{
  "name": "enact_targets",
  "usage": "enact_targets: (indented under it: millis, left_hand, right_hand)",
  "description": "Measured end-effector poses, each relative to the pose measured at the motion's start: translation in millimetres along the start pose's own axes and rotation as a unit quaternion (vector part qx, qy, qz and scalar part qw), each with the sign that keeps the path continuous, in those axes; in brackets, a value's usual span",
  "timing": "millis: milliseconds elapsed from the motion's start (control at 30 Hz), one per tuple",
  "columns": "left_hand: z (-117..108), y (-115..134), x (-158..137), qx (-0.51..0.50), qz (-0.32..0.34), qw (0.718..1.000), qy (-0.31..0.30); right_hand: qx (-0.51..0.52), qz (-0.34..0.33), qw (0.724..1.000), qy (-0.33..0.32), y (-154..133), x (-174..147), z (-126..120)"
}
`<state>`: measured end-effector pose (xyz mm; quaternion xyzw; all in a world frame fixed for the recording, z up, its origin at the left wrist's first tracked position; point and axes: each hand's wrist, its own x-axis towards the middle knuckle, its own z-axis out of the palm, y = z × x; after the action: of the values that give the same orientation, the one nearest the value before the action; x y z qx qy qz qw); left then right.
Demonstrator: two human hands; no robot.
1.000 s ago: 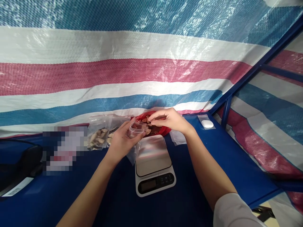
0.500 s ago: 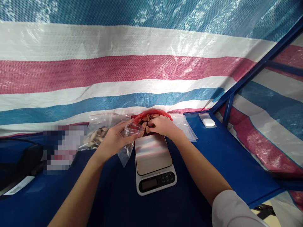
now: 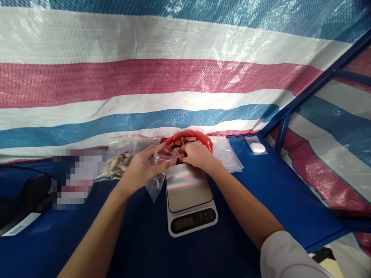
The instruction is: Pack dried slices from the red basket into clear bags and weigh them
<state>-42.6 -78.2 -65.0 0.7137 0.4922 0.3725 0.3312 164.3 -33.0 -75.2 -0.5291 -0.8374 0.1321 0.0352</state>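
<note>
My left hand (image 3: 145, 164) grips a small clear zip bag (image 3: 156, 185), its mouth held open toward the right. My right hand (image 3: 197, 155) is at the near edge of a red plastic bag (image 3: 209, 139), fingers pinched together beside the clear bag's mouth. Brown dried slices (image 3: 189, 139) with dark edges fill the red bag. Some slices lie at the right fingertips, which partly hide them. Right below both hands a kitchen scale (image 3: 189, 189) with a steel plate lies on the blue table (image 3: 246, 200). Its display looks dark.
Left of my hand lies a clear bag of pale dried pieces (image 3: 116, 166). Flat empty zip bags (image 3: 227, 154) are to the right, with a white oval object (image 3: 257, 147) farther along. A black device (image 3: 26, 197) sits at far left. A striped tarp (image 3: 174, 77) hangs behind.
My right hand has shifted slightly left and toward the clear bag's mouth, uncovering more slices at the back of the red bag. My left hand keeps its hold. The view has shifted slightly.
</note>
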Motion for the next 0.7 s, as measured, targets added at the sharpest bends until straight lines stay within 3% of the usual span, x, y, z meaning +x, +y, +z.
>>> enact_targets:
  millis: [233, 433, 700]
  left_hand:
    - [4, -1, 0, -0.018, 0.021, 1.0, -0.012]
    - [5, -5, -1, -0.004, 0.009, 1.0, -0.007]
    - [10, -11, -1, 0.021, 0.038, 0.999, -0.001]
  right_hand:
    - [0.086, -0.037, 0.994, 0.058, 17, 12, 18]
    - [0.163, -0.067, 0.981, 0.075, 21, 10, 14]
    - [0.359, -0.146, 0.917, 0.089, 42, 2, -8]
